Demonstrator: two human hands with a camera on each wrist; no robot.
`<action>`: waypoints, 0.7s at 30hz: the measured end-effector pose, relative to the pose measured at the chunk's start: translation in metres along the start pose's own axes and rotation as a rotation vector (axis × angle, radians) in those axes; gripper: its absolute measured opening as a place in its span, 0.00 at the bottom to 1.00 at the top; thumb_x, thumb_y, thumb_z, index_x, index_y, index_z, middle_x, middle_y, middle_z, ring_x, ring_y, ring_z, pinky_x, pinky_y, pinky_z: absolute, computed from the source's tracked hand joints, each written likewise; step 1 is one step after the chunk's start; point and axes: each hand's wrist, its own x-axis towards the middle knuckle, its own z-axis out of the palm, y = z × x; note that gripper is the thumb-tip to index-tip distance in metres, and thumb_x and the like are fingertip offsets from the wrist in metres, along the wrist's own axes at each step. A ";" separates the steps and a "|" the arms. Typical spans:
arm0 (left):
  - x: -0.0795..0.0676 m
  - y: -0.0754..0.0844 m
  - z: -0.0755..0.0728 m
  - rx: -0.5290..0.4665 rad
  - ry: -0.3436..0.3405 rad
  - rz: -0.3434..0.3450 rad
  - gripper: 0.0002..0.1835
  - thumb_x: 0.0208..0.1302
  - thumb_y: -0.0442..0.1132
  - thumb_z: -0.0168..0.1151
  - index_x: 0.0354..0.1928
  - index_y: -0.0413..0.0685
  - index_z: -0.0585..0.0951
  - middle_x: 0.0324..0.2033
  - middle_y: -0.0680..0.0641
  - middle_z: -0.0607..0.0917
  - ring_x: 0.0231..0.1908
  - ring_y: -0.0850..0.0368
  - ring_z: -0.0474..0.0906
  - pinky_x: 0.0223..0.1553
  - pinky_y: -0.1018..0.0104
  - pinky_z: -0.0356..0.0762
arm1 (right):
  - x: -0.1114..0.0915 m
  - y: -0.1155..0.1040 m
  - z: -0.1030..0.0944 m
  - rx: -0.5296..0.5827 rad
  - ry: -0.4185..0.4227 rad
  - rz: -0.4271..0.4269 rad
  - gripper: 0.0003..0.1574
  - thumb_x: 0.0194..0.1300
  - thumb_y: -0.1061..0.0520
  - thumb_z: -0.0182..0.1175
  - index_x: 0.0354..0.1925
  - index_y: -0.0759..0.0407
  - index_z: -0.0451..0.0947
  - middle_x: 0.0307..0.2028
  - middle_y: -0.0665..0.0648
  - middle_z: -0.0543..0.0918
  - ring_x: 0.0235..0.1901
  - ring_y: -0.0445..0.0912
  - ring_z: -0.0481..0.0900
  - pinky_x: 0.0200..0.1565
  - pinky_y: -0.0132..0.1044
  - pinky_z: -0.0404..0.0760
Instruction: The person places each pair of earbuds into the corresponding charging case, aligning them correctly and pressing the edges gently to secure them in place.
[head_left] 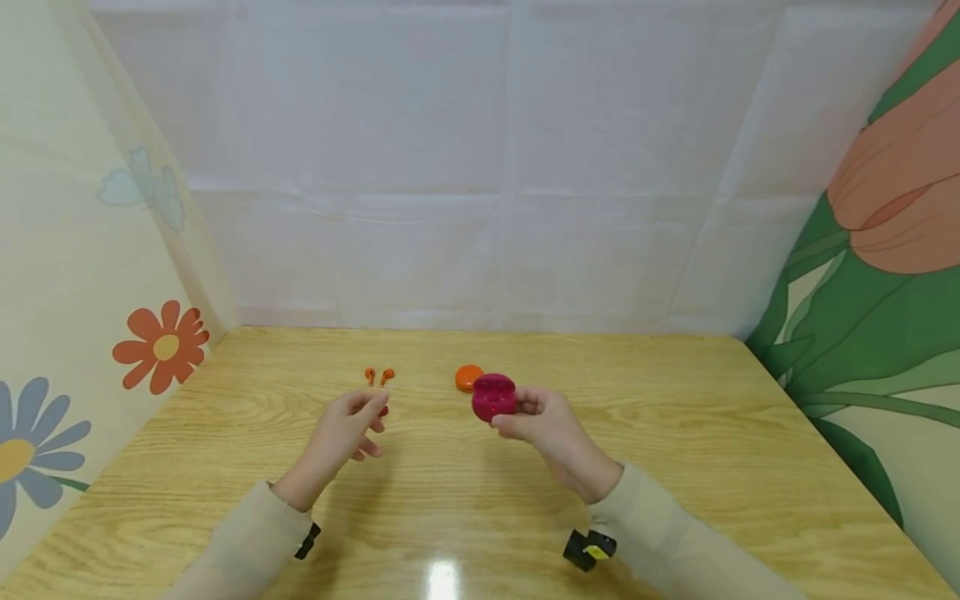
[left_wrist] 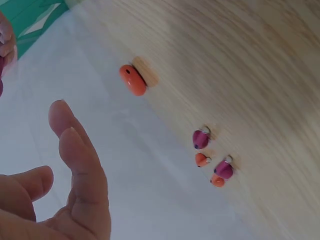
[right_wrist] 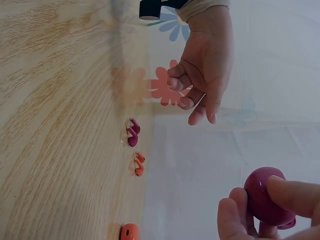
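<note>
My right hand (head_left: 555,433) grips a magenta earbud case (head_left: 493,408) above the table, thumb at its front and fingers around its side. The case's lid is up and its inside faces me in the head view. My left hand (head_left: 341,433) hovers with nothing in its fingers, which are loosely bent and apart. Beyond its fingertips lie two magenta earbuds (left_wrist: 201,138) on the table, mostly hidden by that hand in the head view. Just behind them are two orange earbuds (head_left: 387,375). A closed orange earbud case (head_left: 468,377) sits behind the magenta case.
The light wooden table (head_left: 675,467) ends at a white cloth backdrop (head_left: 495,167). Flower-printed panels (head_left: 165,346) stand along both sides. Each wrist bears a small black device (head_left: 588,548).
</note>
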 end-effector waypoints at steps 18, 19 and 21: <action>0.017 -0.026 -0.005 0.047 -0.033 -0.147 0.15 0.71 0.40 0.57 0.48 0.32 0.76 0.26 0.42 0.84 0.15 0.55 0.79 0.17 0.67 0.74 | 0.003 0.004 0.000 0.003 0.025 0.015 0.17 0.62 0.70 0.62 0.49 0.75 0.73 0.42 0.63 0.79 0.39 0.48 0.78 0.43 0.37 0.82; 0.018 -0.027 -0.005 0.048 -0.036 -0.152 0.15 0.71 0.40 0.57 0.48 0.32 0.76 0.26 0.42 0.84 0.15 0.55 0.79 0.17 0.68 0.74 | 0.003 0.004 0.000 0.003 0.025 0.016 0.18 0.62 0.70 0.62 0.50 0.75 0.73 0.42 0.63 0.79 0.39 0.48 0.78 0.43 0.37 0.82; 0.021 -0.029 -0.005 0.057 -0.038 -0.154 0.14 0.71 0.39 0.57 0.48 0.33 0.76 0.26 0.43 0.85 0.15 0.55 0.79 0.17 0.67 0.74 | 0.003 0.004 0.000 0.006 0.027 0.015 0.18 0.62 0.70 0.62 0.50 0.75 0.73 0.42 0.64 0.79 0.39 0.48 0.78 0.43 0.37 0.82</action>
